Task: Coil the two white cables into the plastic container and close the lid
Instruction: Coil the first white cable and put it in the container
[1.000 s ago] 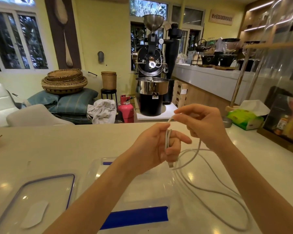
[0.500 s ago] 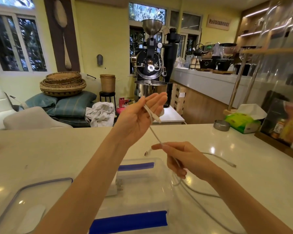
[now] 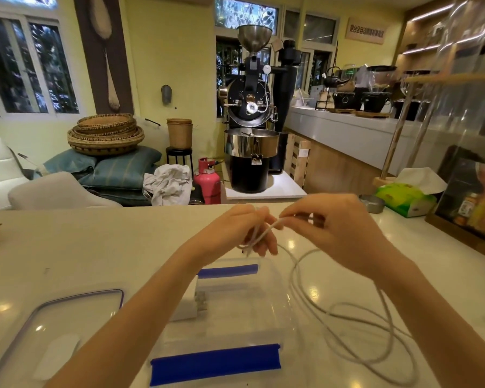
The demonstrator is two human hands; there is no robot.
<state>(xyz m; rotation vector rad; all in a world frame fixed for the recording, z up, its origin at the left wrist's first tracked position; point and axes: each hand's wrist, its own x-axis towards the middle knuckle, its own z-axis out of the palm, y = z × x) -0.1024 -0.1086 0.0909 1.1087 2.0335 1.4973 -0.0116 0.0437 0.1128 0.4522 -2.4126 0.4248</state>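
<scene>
Both hands raised above the plastic container (image 3: 235, 309), left hand (image 3: 235, 231) and right hand (image 3: 333, 228) each in pinched grip on white cable (image 3: 266, 229)

lid (image 3: 76, 317) left of container (image 3: 266, 278) — cable (image 3: 347, 331) right, on counter (image 3: 95, 247)

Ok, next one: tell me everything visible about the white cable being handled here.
The white cable is thin, round and looks rubbery. One end is gathered into short loops in the left hand; the right hand pinches the strand beside it, above the open plastic container. From the hands it drops to the white countertop and sprawls in loose overlapping loops right of the container, under the right forearm. Motion blur hides its connector.
</scene>
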